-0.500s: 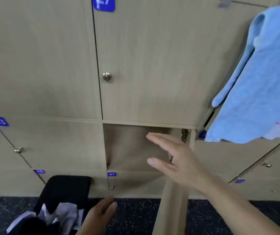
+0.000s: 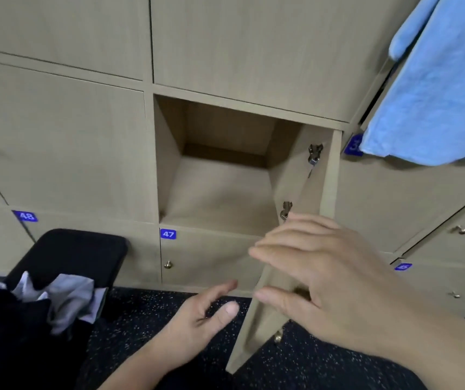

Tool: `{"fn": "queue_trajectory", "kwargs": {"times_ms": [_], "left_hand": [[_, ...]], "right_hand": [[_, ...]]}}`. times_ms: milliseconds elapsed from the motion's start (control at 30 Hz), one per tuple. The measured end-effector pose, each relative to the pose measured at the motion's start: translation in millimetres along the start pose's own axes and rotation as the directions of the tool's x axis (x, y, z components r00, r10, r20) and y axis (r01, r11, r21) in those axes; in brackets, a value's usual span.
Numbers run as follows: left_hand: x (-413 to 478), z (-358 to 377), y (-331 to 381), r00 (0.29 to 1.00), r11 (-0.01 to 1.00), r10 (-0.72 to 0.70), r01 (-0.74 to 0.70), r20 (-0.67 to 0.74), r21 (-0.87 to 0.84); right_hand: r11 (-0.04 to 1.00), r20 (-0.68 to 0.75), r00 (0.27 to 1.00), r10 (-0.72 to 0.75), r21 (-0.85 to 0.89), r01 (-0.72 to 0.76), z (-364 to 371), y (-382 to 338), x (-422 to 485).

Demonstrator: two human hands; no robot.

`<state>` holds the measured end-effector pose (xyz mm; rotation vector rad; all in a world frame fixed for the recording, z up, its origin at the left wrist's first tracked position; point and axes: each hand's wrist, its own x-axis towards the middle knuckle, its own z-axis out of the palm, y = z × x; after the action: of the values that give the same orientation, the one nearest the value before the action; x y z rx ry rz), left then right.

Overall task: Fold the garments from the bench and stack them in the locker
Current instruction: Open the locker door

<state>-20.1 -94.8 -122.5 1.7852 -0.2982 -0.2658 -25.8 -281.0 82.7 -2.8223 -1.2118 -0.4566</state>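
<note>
An open locker (image 2: 220, 190) with bare wooden walls sits in the middle of the wall of lockers, nothing inside it. Its door (image 2: 256, 327) swings out toward me on the right. My right hand (image 2: 318, 282) is by the door's upper edge, fingers spread and fairly straight, thumb near the door face. My left hand (image 2: 197, 319) hovers lower, over the dark floor, fingers relaxed and holding nothing. At the lower left a black padded bench (image 2: 71, 254) carries a heap of dark and grey garments (image 2: 42, 302).
A light blue cloth (image 2: 434, 88) hangs over an open locker door at the upper right. Closed lockers with small metal knobs and blue number tags, such as the tag reading 47 (image 2: 168, 234), surround the open one. Dark speckled floor (image 2: 141, 313) lies below.
The view has tilted down and closer to the open locker, showing its inside. My right hand has come lower along the door; my left hand has risen further into view.
</note>
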Motion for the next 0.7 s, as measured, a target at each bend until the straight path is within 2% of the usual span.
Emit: {"fn": "queue_trajectory", "kwargs": {"times_ms": [100,200,267,333,467,567,633,700], "left_hand": [[-8.0,38.6,3.7,0.988,0.992,0.122,-0.12,0.093,-0.028],[-11.0,75.9,8.8,0.985,0.985,0.175,-0.175,0.008,0.01],[-10.2,96.0,10.4,0.964,0.95,0.26,-0.245,-0.055,0.193],[-8.1,116.8,12.4,0.919,0.828,0.388,-0.316,-0.068,0.463],[-4.3,160.8,23.4,0.859,0.704,0.505,-0.352,-0.087,0.617],[-1.1,183.0,33.6,0.854,0.699,0.51,-0.341,-0.105,0.629],[-0.8,190.0,36.2,0.9,0.754,0.431,-0.324,-0.06,0.571],[0.0,187.3,34.4,0.933,0.79,0.358,-0.277,-0.045,0.546]], "right_hand": [[0.977,-0.05,0.998,-0.03,-0.214,0.018,10.7,-9.2,-19.6],[0.959,-0.085,0.996,-0.036,-0.282,0.01,7.7,-2.2,-36.2],[0.949,-0.089,0.996,-0.023,-0.316,-0.006,4.9,7.1,-50.9],[0.943,-0.111,0.994,-0.004,-0.332,-0.033,3.1,17.0,-66.7],[0.925,-0.149,0.986,0.072,-0.359,-0.121,0.7,37.4,-99.3],[0.868,-0.177,0.97,0.165,-0.441,-0.228,-1.1,42.8,-122.1],[0.822,-0.209,0.956,0.205,-0.494,-0.284,3.4,38.9,-132.2],[0.824,-0.213,0.956,0.204,-0.489,-0.285,12.1,32.3,-136.8]]}}
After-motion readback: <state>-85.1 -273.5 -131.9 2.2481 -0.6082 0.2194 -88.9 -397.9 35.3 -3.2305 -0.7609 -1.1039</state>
